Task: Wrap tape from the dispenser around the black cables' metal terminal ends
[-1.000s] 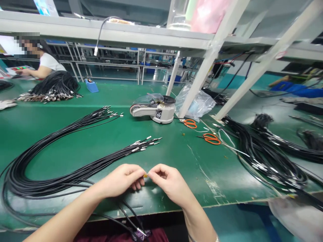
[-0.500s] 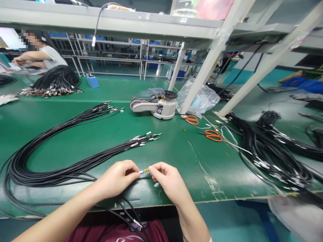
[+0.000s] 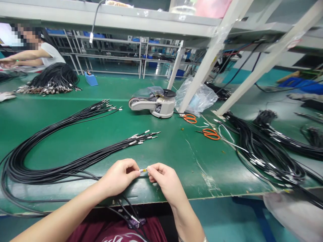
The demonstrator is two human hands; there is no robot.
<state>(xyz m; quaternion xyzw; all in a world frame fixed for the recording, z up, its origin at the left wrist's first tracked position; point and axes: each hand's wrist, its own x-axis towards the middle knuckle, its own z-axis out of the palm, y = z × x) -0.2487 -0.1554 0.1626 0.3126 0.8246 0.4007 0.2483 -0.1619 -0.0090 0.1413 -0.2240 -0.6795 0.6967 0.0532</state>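
Note:
Near the front edge of the bench, my left hand (image 3: pixel 123 176) pinches a black cable close to its silvery-white end. My right hand (image 3: pixel 163 179), thumb and forefinger closed, grips the other side of that same short cable end (image 3: pixel 141 170). A narrow yellow band, which looks like tape (image 3: pixel 144 170), shows on it between my fingertips. My fingers hide the rest of the tip. To the left lies a curved bundle of black cables (image 3: pixel 75 168) with white-tagged ends. Further loose cables (image 3: pixel 131 215) hang over the edge at my lap.
A grey tape dispenser (image 3: pixel 163 106) stands mid-bench. Two orange-handled scissors (image 3: pixel 211 134) lie right of it. More black cables (image 3: pixel 272 158) pile at right, and another heap (image 3: pixel 54 77) back left. A post (image 3: pixel 202 64) rises beside a plastic bag (image 3: pixel 198 95). A co-worker (image 3: pixel 47 53) sits far left.
My fingertips have come slightly closer together, and the yellow band now sits flatter on the cable end. The co-worker's arms have reached out to the left. The view has shifted slightly.

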